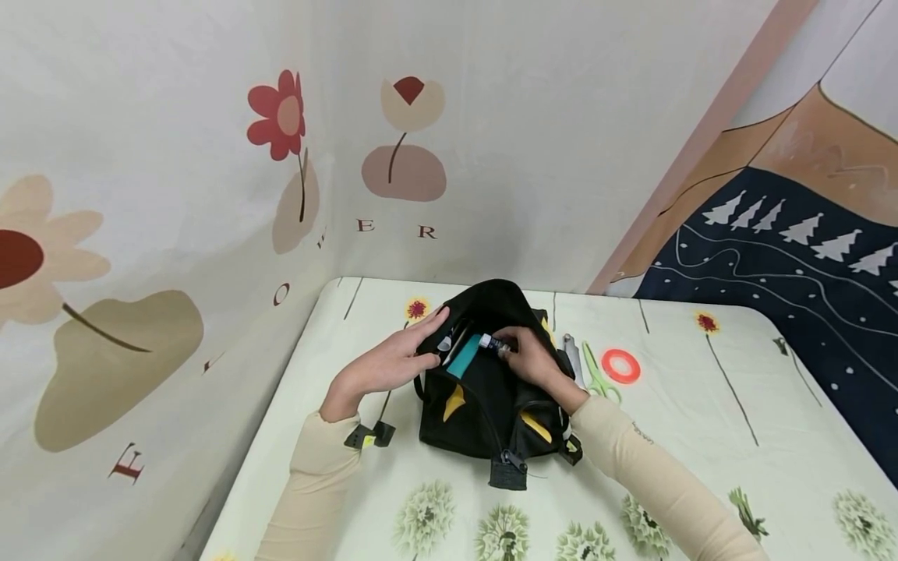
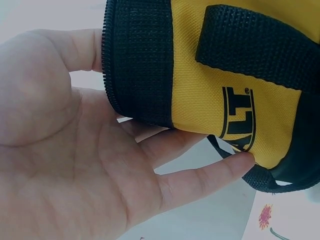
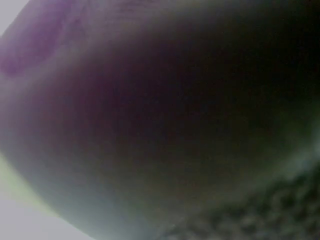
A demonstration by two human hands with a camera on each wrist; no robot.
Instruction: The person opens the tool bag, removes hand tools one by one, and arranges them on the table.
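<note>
A black and yellow zippered tool bag [image 1: 452,427] lies on the table with its mouth spread wide. My left hand [image 1: 382,365] holds its left rim, thumb at the zipper edge. In the left wrist view, that hand's fingers lie along the bag's yellow outer side [image 2: 270,120]. Inside the mouth, my right hand [image 1: 529,357] grips a small dark tube with a white cap [image 1: 489,343]. Beside the tube a flat teal item [image 1: 463,357] sits in the bag, with slim tools partly hidden to its left. The right wrist view is too dark and blurred to show the grip.
Right of the bag lie a grey-handled tool [image 1: 573,358], light green scissors [image 1: 595,372] and an orange-red ring [image 1: 634,355], perhaps a tape roll. A flower-print cloth covers the table [image 1: 687,483]. Printed curtains stand behind and to the left.
</note>
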